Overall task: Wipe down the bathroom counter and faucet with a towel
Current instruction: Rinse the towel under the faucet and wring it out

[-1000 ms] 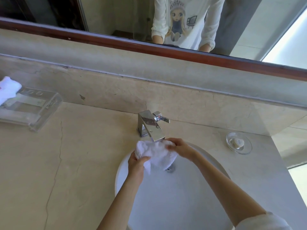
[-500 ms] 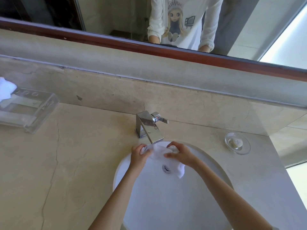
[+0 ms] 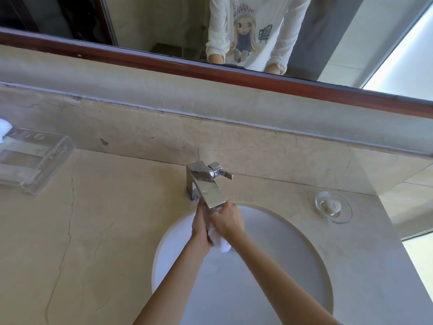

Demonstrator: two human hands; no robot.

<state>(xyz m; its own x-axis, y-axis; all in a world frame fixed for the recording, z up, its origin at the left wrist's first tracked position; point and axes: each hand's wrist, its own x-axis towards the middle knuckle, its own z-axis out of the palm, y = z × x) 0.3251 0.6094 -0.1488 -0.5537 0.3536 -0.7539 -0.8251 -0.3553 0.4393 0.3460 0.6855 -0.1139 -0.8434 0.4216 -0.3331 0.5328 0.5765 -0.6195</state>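
Observation:
A chrome faucet (image 3: 206,181) with a side lever stands at the back of the white round sink (image 3: 293,266), set in a beige marble counter (image 3: 105,231). Just below the spout tip, my left hand (image 3: 200,227) and my right hand (image 3: 226,220) are pressed together around a small white towel (image 3: 219,241). The towel is bunched between both hands, and only its lower end hangs out over the basin. Both hands grip it tightly.
A clear acrylic tray (image 3: 35,165) sits on the counter at far left, with a white cloth (image 3: 4,127) at its edge. A glass soap dish (image 3: 334,209) with a small soap sits right of the sink. The backsplash and mirror rise behind.
The spread towel has been gathered into a tight bunch between both hands, which have come together under the spout.

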